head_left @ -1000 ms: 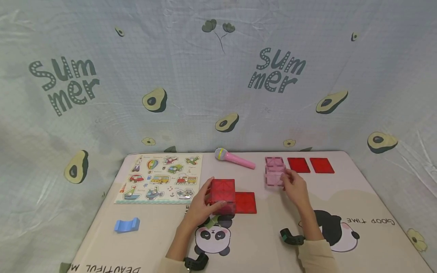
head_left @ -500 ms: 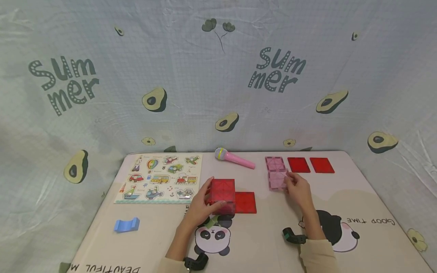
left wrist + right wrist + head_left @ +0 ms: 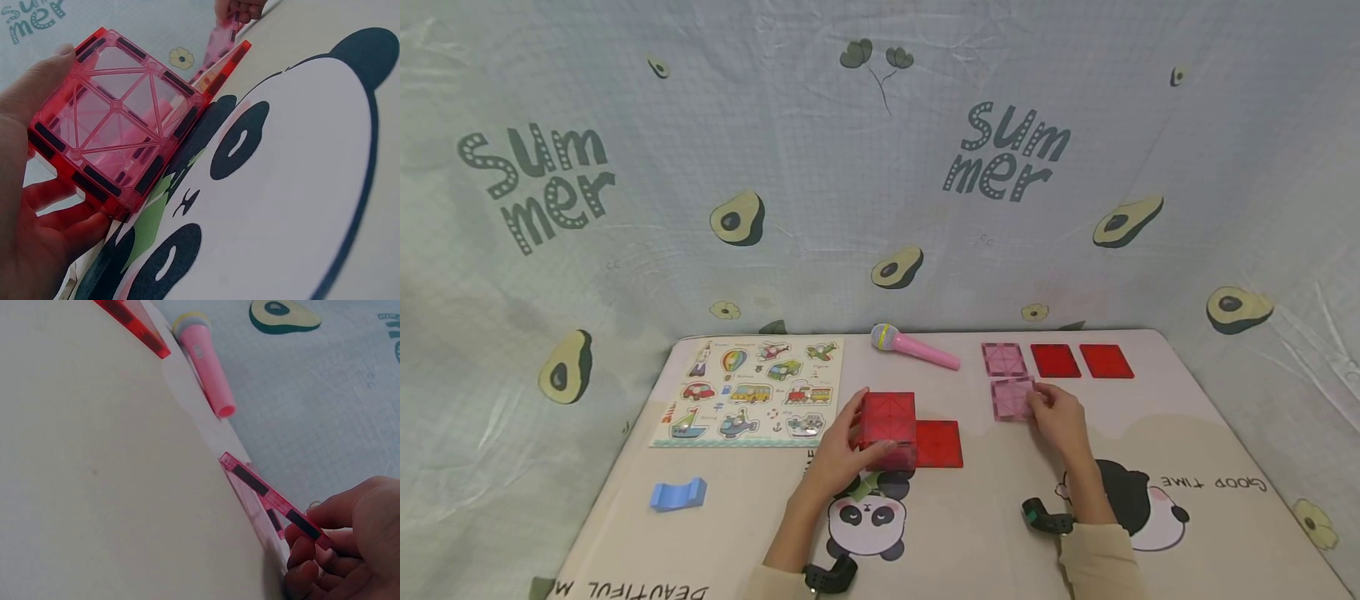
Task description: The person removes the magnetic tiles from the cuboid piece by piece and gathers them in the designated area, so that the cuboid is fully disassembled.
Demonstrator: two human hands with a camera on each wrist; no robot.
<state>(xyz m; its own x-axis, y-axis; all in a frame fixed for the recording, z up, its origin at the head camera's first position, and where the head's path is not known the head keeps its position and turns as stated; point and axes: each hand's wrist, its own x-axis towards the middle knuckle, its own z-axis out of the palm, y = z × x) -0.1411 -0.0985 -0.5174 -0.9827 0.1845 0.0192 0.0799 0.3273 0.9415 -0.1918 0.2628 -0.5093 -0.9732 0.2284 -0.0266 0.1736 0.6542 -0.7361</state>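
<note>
My left hand point(image 3: 837, 454) grips a cube of magnetic tiles point(image 3: 890, 417), red on top with a pink side facing the left wrist camera; its thumb lies along one side and the other fingers go round the far side. A flat red tile point(image 3: 940, 443) adjoins the cube's right side. With thumb and fingertips my right hand point(image 3: 1062, 419) pinches a pink magnetic tile point(image 3: 1011, 398) by its right edge; the right wrist view shows this pink tile point(image 3: 275, 500) tilted, edge-on. Just behind it a second pink tile point(image 3: 1003, 359) lies on the table.
Two red tiles point(image 3: 1056, 361) lie in a row at the back right. A pink toy microphone point(image 3: 917, 347) is at the back middle. A picture puzzle board point(image 3: 752, 392) lies at the left, with a blue curved block point(image 3: 678, 495) in front of it. A printed cloth point(image 3: 880, 167) hangs behind.
My right hand has drawn the pinched pink tile toward me and slightly right, off the other pink tile, leaving a small gap. The left hand and cube have stayed in place.
</note>
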